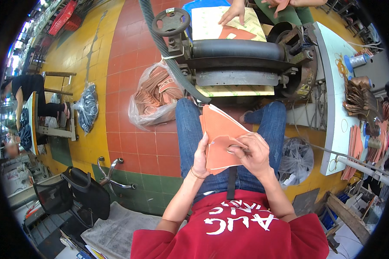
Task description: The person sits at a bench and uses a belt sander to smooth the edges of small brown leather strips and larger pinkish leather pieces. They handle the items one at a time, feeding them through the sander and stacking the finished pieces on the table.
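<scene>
Above my lap is a stack of flat, salmon-coloured cut pieces (218, 123) with pale edges, perhaps leather. My left hand (200, 156) grips the stack along its left side, thumb on top. On the right, the fingers of my right hand (256, 154) are bent and pinch the near part of the top piece, which is folded up a little. The tips of some right fingers are tucked out of sight. Beyond my knees stands a roller machine (237, 49) with a patterned yellow board (208, 21) on its far side.
Across the machine, another person's hand (233, 14) rests by a salmon piece (236, 33) on the board. A clear plastic bag (153, 116) of similar pieces sits on the floor left of the machine. A white table (330, 86) with thread spools (358, 60) stands right; a black chair (84, 194) stands left.
</scene>
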